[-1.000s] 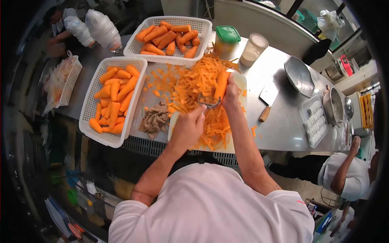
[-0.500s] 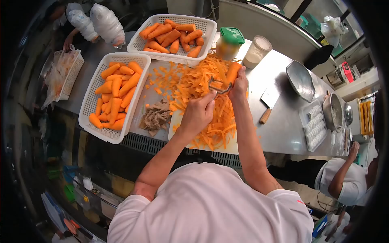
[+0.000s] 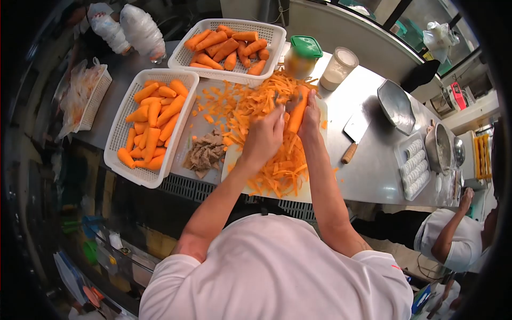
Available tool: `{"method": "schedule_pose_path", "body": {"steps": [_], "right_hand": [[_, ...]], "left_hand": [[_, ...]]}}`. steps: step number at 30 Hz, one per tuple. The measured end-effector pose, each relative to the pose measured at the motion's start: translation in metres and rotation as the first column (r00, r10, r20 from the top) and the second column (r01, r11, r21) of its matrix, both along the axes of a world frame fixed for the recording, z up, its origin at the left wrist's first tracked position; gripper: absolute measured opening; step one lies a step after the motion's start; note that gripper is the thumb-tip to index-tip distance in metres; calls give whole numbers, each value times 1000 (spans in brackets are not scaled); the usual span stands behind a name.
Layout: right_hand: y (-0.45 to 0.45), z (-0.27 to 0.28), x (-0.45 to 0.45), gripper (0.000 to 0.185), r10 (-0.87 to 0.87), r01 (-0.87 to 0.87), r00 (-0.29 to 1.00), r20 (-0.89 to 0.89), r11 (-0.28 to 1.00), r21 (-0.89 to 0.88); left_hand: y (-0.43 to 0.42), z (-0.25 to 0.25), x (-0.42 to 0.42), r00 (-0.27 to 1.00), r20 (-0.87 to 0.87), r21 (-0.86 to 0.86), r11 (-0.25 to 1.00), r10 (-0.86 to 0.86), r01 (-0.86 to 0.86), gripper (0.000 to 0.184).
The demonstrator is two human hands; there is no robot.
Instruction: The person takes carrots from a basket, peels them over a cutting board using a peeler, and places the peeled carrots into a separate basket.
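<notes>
A person in a white shirt works a blurred peeler (image 3: pixel 291 102) against a thick, tapering carrot (image 3: pixel 296 118) at a steel table (image 3: pixel 370 178). The left hand (image 3: pixel 264 133) is closed around the peeler, its fingers curled in; the right hand (image 3: pixel 310 120) wraps the carrot along its right side, holding it at a tilt above a tangled heap of peelings (image 3: pixel 250 104). The thin, ribbon-like orange strips spill across a pale, flat cutting board (image 3: pixel 304 193) and onto the brushed-looking metal to its left.

Beside the board lies a crumpled brown, cloth-like heap (image 3: pixel 205 152). To the left, a rectangular white basket (image 3: pixel 133 176) with perforated walls holds smooth, bright carrots; a second basket (image 3: pixel 226 76), at the far side, holds rougher, darker-toned ones. A jar (image 3: pixel 305 47) with a green lid stands near a clear, rounded container (image 3: pixel 340 69) of pale contents. To the right, a broad-bladed cleaver (image 3: pixel 354 128) with a wooden handle lies flat, nearer the person than an angular dark metal dish (image 3: pixel 396 106).
</notes>
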State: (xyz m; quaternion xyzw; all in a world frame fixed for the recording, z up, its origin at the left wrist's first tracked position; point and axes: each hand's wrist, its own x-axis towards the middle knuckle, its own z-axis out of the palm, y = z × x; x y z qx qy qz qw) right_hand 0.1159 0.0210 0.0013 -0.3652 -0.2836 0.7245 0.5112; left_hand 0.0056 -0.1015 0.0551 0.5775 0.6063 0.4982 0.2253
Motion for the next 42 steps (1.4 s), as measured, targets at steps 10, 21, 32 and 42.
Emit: {"method": "schedule_pose_path", "body": {"steps": [10, 21, 32, 42], "right_hand": [[-1, -9, 6, 49, 50, -51, 998, -38, 998, -35], [9, -22, 9, 56, -44, 42, 997, -58, 998, -37], [11, -24, 14, 55, -3, -4, 994, -108, 998, -62], [17, -27, 18, 50, -122, 116, 990, -74, 990, -81]], "left_hand": [[9, 12, -12, 994, 102, 27, 999, 29, -32, 26], [-14, 14, -12, 997, 83, -117, 993, -7, 17, 29], [-43, 3, -4, 995, 50, -167, 982, -83, 90, 30], [-50, 1, -3, 994, 33, -160, 981, -101, 105, 31]]}}
